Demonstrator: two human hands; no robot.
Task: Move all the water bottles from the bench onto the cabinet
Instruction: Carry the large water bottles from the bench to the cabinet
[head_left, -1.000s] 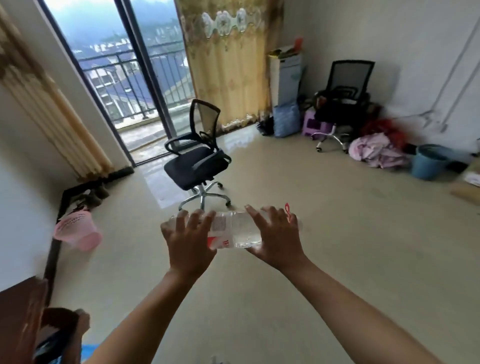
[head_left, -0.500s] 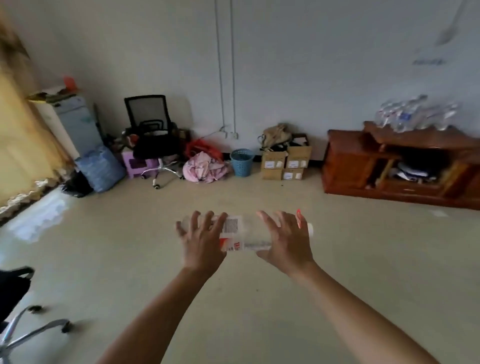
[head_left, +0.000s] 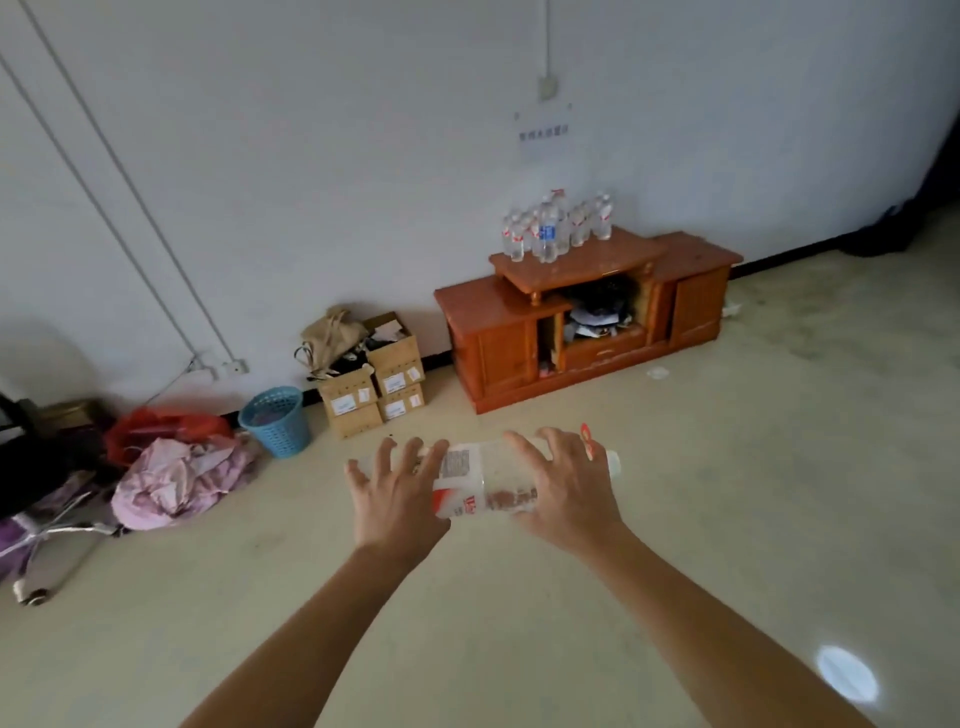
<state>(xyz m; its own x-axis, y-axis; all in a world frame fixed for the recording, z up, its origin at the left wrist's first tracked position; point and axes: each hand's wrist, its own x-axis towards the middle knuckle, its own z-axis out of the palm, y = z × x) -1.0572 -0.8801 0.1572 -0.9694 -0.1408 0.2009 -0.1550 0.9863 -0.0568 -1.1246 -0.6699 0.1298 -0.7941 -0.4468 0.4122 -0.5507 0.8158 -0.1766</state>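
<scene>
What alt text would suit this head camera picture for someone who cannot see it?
Two bare hands, left and right, hold a clear water bottle sideways above a pale floor. Ahead, more bottles stand on a wooden cabinet against a white wall.

A sparsely furnished home room: wooden cabinet (head_left: 582, 312), cardboard boxes (head_left: 371, 389), laundry pile (head_left: 176, 480).
</scene>
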